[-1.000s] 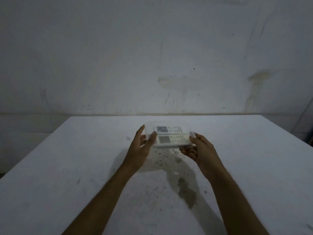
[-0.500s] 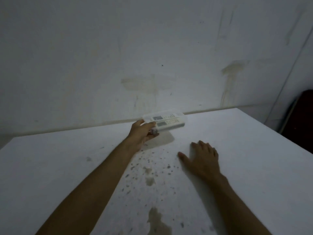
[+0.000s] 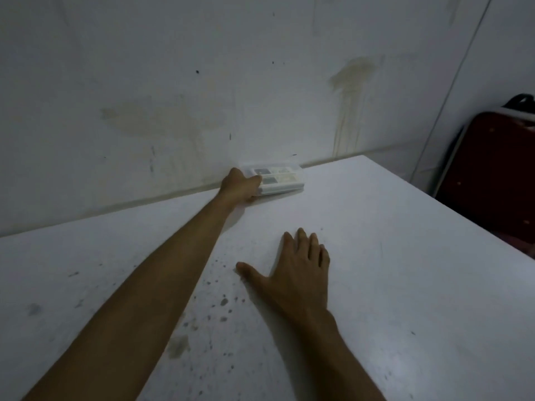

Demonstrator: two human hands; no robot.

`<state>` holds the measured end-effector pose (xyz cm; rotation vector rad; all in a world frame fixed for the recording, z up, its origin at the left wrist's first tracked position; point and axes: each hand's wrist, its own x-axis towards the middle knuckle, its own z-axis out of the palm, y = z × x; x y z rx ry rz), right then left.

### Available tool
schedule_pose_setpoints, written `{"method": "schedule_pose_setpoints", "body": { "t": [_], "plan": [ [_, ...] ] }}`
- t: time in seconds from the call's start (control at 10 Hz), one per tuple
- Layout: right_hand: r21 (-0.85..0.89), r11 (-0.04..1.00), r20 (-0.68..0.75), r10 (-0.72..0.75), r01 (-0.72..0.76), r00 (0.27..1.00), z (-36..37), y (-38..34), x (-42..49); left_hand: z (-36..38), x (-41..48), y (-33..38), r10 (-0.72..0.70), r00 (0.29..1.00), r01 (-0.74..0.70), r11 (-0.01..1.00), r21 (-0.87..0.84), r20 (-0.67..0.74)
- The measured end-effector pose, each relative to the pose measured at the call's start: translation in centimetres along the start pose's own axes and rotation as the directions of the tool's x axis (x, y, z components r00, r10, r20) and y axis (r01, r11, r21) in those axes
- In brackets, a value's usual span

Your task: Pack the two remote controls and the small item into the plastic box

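A clear plastic box [image 3: 292, 185] lies at the far edge of the white table, close against the wall. Two white remote controls [image 3: 282, 176] show through its lid, side by side, with dark screens toward the left. I cannot make out the small item. My left hand [image 3: 238, 185] is stretched far forward and grips the box's left end. Nearer to me, my right hand [image 3: 292, 273] rests flat on the table, palm down, fingers spread, with nothing in it.
The white table [image 3: 390, 256] is speckled with dark stains near my arms. A stained wall [image 3: 202, 96] rises right behind the box. A dark red folded object [image 3: 492, 175] leans beyond the table's right edge.
My left hand has carried the box away from me to the table's far edge by the wall. My right hand let go of it and now lies flat on the table.
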<state>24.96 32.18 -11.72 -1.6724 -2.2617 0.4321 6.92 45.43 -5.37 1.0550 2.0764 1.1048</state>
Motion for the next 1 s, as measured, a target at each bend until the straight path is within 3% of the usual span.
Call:
{"method": "schedule_pose_setpoints", "body": {
  "t": [0.1, 0.2, 0.4, 0.5, 0.6, 0.7, 0.8, 0.9, 1.0],
  "plan": [
    [-0.003, 1.000, -0.009, -0.003, 0.003, 1.000, 0.1, 0.1, 0.1, -0.2, 0.1, -0.4, 0.109, 0.993, -0.087, 0.913, 0.399, -0.033],
    [-0.025, 1.000, -0.007, -0.012, 0.011, 1.000, 0.0, 0.0, 0.0, -0.1, 0.3, -1.7, 0.149, 0.987, -0.107, 0.887, 0.449, -0.059],
    [-0.037, 0.999, -0.028, -0.014, 0.013, 1.000, 0.2, 0.0, 0.1, 0.2, 0.1, -4.6, 0.423, 0.903, -0.396, 0.754, 0.524, 0.074],
    [-0.044, 0.999, -0.022, -0.013, 0.012, 1.000, 0.1, -0.2, 0.1, 0.3, 0.9, -5.0, 0.517, 0.856, -0.419, 0.711, 0.564, -0.015],
    [-0.039, 0.999, -0.010, -0.013, 0.013, 1.000, 0.2, -0.3, 0.3, 1.0, 1.5, -4.3, 0.527, 0.850, -0.412, 0.681, 0.605, -0.015],
    [-0.036, 0.999, -0.029, -0.016, 0.015, 0.999, 0.5, -0.3, 0.4, 1.3, 1.5, -3.9, 0.501, 0.866, -0.421, 0.714, 0.560, 0.013],
    [-0.038, 0.999, -0.013, -0.019, 0.019, 1.000, 0.2, -0.2, 0.4, 0.5, 0.4, -5.2, 0.444, 0.895, -0.433, 0.832, 0.348, 0.054],
    [-0.035, 0.999, -0.002, -0.025, 0.025, 1.000, 0.0, -0.7, 0.0, -2.4, -2.2, -7.7, 0.376, 0.927, -0.369, 0.915, 0.165, -0.012],
    [-0.055, 0.998, -0.002, -0.024, 0.024, 1.000, -1.4, -0.7, -0.5, -5.4, -7.1, -11.4, 0.469, 0.880, -0.436, 0.861, 0.263, -0.075]
  ]
}}
